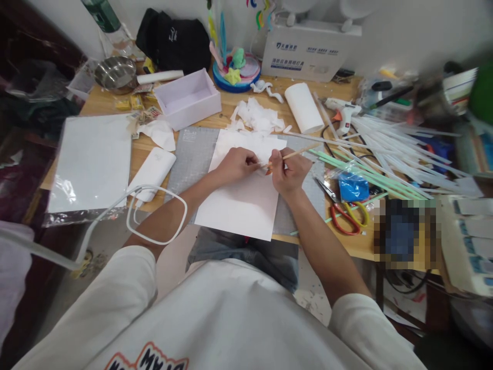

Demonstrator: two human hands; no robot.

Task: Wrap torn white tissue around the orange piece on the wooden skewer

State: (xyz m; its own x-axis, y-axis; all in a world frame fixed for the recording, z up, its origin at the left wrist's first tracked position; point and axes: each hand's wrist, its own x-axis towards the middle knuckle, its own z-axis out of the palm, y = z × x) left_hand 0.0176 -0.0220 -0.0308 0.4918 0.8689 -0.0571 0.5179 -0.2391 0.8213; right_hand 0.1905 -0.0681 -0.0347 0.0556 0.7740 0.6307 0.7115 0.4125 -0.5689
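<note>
My right hand [289, 169] is closed around a thin wooden stick [302, 151], which slants up to the right, its lower end close to my left fingers. My left hand [241, 164] is closed in a pinch by that end; whatever is between its fingertips is too small to make out. Both hands are over a white sheet of paper [239, 200], which lies on a grey cutting mat [185, 164]. Just beyond the sheet sits a heap of crumpled white tissue [256, 115].
Right of the mat are scissors [344, 218], white sticks [396, 149], green sticks [385, 174] and a glue gun [344, 115]. A paper roll [304, 108] and lilac box [188, 100] stand behind. A white power bank [152, 172] trails a cable [92, 231] over my left forearm.
</note>
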